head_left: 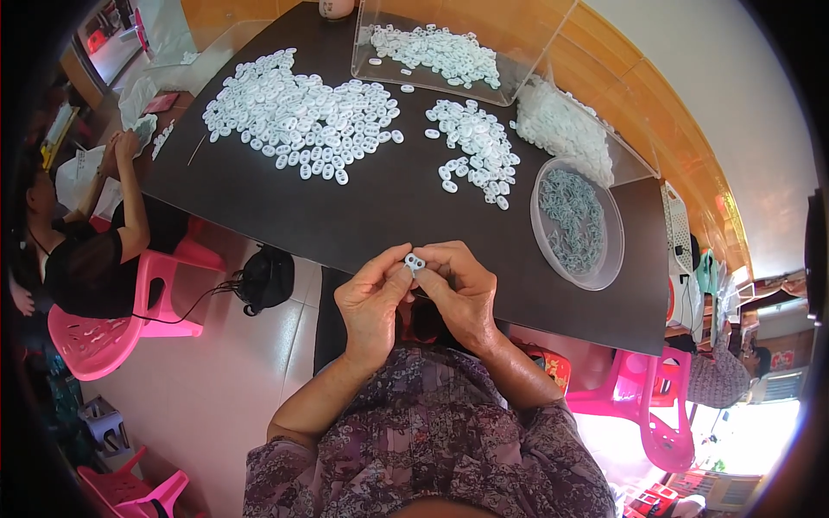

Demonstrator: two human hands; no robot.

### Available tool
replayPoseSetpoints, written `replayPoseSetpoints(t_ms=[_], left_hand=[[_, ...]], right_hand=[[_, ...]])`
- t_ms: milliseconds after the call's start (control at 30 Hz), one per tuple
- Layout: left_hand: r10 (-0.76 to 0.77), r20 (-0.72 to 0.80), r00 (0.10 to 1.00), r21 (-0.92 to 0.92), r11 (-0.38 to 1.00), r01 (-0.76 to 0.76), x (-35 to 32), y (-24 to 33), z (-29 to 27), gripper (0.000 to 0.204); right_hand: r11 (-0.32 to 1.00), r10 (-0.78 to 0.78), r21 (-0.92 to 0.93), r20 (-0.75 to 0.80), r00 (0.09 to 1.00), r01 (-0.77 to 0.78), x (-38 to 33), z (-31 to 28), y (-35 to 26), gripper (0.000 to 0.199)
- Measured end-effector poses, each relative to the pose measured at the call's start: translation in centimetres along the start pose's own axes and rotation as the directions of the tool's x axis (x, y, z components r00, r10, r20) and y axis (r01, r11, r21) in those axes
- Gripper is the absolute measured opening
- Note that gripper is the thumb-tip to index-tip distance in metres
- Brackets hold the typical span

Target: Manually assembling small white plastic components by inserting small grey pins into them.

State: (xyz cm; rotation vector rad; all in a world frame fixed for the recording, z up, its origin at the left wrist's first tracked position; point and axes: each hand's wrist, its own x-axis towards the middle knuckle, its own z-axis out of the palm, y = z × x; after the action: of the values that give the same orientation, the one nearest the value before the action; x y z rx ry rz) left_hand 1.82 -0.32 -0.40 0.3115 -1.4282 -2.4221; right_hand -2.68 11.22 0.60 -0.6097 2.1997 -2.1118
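Observation:
Between my fingertips, just off the table's front edge, is a small white oval plastic piece with two holes (414, 262). My left hand (370, 302) pinches it from the left with thumb and forefinger. On its other side my right hand (462, 292) is closed, thumb and fingers pressed to the piece. Whether anything else is tucked in my fingers is hidden. Beyond my hands lie a large pile of similar white ovals (302, 121) and a smaller pile (479, 147). A round clear tub (612, 237) at the right holds many tiny grey-green parts (570, 216).
A clear box (518, 56) with more white ovals stands at the dark table's (363, 207) back, beside a heap of white pieces (561, 125). Another person (95, 233) works at the left, near a pink chair (129, 319). A pink stool (639, 406) stands at right.

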Motion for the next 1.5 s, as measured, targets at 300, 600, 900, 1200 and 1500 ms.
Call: replayPoseSetpoints(t_ms=[300,600,900,1200,1500], left_hand=[[-0.065,0.008,0.998,-0.164,0.984,0.065,0.3,0.3,0.0,0.023],[-0.014,0.196,0.98,-0.109,0.993,0.036,0.8,0.2,-1.1,0.026],[0.128,0.222,0.967,0.061,0.988,-0.145,0.3,0.1,-0.9,0.028],[0.213,0.176,0.961,0.089,0.969,-0.231,0.0,-0.2,-0.7,0.026],[0.284,0.096,0.954,0.148,0.944,-0.296,-0.3,0.2,-0.4,0.022]], right_hand=[[0.827,-0.387,-0.38,0.15,0.91,0.414,1.0,-0.6,-0.5,0.036],[0.817,-0.44,-0.364,0.107,0.892,0.447,0.8,-0.7,-0.6,0.03],[0.844,-0.402,-0.353,0.079,0.912,0.403,0.5,-0.6,-1.2,0.029],[0.802,-0.494,-0.317,0.125,0.861,0.506,0.9,-0.8,-0.7,0.032],[0.853,-0.409,-0.322,0.079,0.909,0.412,0.5,0.0,-1.3,0.033]])
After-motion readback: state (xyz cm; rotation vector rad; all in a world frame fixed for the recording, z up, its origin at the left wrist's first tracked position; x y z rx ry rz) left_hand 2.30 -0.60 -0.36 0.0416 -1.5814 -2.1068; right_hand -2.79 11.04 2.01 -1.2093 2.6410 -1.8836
